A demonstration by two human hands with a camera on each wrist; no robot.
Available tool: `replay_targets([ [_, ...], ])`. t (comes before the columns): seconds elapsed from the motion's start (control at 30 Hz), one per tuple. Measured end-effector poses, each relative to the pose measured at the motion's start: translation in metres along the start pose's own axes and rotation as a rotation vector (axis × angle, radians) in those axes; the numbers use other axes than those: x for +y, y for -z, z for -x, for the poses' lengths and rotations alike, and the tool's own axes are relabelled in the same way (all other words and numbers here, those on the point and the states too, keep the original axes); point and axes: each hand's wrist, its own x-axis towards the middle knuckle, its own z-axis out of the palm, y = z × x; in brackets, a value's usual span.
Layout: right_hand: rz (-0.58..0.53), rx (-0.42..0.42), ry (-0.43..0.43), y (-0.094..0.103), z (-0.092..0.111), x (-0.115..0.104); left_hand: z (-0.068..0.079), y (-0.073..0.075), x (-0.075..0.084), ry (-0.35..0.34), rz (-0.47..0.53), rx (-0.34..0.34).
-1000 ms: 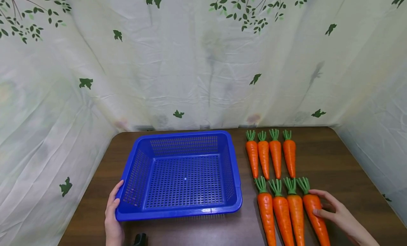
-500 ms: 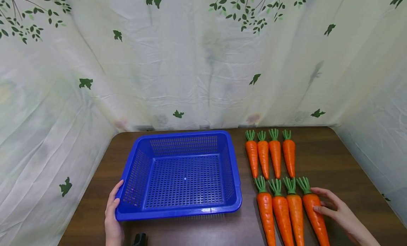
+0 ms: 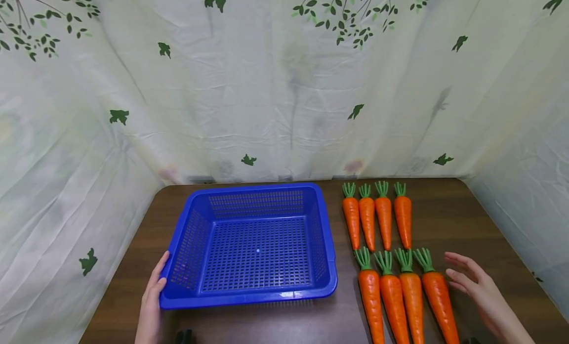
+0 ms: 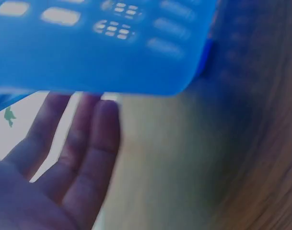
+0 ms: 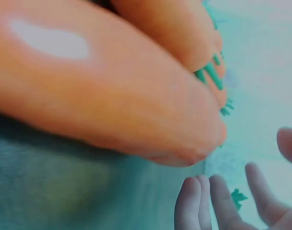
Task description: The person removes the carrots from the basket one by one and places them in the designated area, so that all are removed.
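Note:
A blue plastic basket (image 3: 258,255) with slotted walls stands on the table, with nothing inside. My left hand (image 3: 153,297) is at its left front corner, fingertips by the rim. In the left wrist view that hand's fingers (image 4: 95,158) stretch up to the edge of the basket (image 4: 88,67), their tips partly hidden. Several orange carrots with green tops lie to the right in a back row (image 3: 384,220) and a front row (image 3: 412,304). Beside the rightmost front carrot (image 3: 440,302), apart from it, hovers my right hand (image 3: 482,294), fingers loosely extended and holding nothing.
The brown wooden table (image 3: 444,215) ends at a white leaf-print curtain (image 3: 266,87) behind, with more curtain on both sides. A small black object (image 3: 184,336) shows near my left wrist at the bottom edge.
My right hand has let go of the rightmost front carrot and drawn away to the right. My left hand has shifted slightly left and down at the basket's corner.

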Motion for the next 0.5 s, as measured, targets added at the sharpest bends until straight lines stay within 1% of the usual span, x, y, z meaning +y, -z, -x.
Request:
replay_targets([
  [0.07, 0.004, 0.029, 0.02, -0.001, -0.002, -0.003, -0.001, 0.005, 0.002, -0.001, -0.05, -0.042],
  [0.13, 0.045, 0.058, 0.027, -0.003, -0.003, -0.008, -0.002, 0.009, 0.003, -0.02, -0.124, -0.071],
  [0.2, 0.105, 0.08, 0.042, -0.005, -0.005, -0.013, -0.002, 0.012, 0.005, -0.031, -0.198, -0.089],
  [0.27, 0.138, 0.09, 0.071, -0.008, -0.007, -0.018, -0.002, 0.014, 0.008, -0.035, -0.275, -0.095],
  [0.43, 0.175, 0.087, 0.119, -0.015, -0.01, -0.03, -0.003, 0.018, 0.021, 0.017, -0.414, -0.113],
  [0.5, 0.205, 0.087, 0.129, -0.018, -0.011, -0.033, -0.003, 0.019, 0.026, 0.018, -0.467, -0.112],
])
